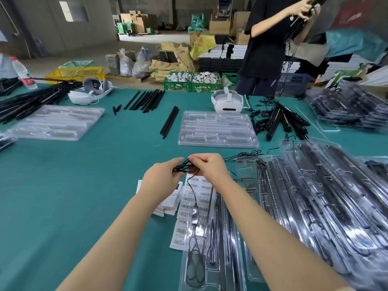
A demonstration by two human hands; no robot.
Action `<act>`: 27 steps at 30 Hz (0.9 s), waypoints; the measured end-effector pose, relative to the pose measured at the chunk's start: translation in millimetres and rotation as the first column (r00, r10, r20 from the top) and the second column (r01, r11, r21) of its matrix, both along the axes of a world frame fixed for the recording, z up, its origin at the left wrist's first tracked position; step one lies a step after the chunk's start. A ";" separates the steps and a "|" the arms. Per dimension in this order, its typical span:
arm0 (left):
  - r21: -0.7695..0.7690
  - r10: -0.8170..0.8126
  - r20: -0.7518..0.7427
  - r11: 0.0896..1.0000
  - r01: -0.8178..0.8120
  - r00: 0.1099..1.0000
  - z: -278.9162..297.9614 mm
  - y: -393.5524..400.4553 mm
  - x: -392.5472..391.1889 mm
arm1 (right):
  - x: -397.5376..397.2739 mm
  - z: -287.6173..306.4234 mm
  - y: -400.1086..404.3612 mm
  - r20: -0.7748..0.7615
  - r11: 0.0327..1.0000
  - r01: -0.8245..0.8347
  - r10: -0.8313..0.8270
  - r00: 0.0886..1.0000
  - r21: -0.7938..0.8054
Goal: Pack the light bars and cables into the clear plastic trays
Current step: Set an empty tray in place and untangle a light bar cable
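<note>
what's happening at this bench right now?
A person is packing light-bar kits. Both hands, left hand and right hand, pinch a bundled black cable above the green table. One strand hangs down to an inline controller over a partly filled clear tray and barcode labels. An empty tray and loose black bars wait farther back; filled trays are piled at right. A second person stands across the table handling cables.

green table point(84, 185) carries clear trays point(217, 129), black light bars point(144, 100), barcode labels point(189, 208), white headsets point(227, 101)
</note>
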State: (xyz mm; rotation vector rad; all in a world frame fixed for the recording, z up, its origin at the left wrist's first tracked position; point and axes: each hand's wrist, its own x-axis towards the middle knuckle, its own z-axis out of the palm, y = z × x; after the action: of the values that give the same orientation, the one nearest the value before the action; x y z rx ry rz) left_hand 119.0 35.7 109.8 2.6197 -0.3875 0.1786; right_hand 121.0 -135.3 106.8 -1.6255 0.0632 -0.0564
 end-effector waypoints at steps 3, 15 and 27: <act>0.360 -0.030 0.145 0.933 -0.025 0.989 0.4 -5.9 1.8 | 1.6 1.9 -0.7 0.027 0.994 0.008 -0.005 1.000 -0.111; 0.475 -0.136 0.171 0.879 0.039 0.976 -12.2 -18.2 12.2 | 0.4 -2.3 -8.1 -0.095 0.997 -0.065 0.068 0.993 0.032; 0.019 -0.039 -0.082 0.999 0.041 0.996 -14.9 -20.9 6.4 | -1.1 -10.3 -16.3 -0.060 0.998 -0.048 0.050 0.997 0.046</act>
State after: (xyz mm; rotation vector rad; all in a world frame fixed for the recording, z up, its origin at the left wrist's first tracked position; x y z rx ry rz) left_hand 125.4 14.8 94.8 2.6274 -0.4153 0.0543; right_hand 119.9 -151.6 96.5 -1.5835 0.0708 0.0320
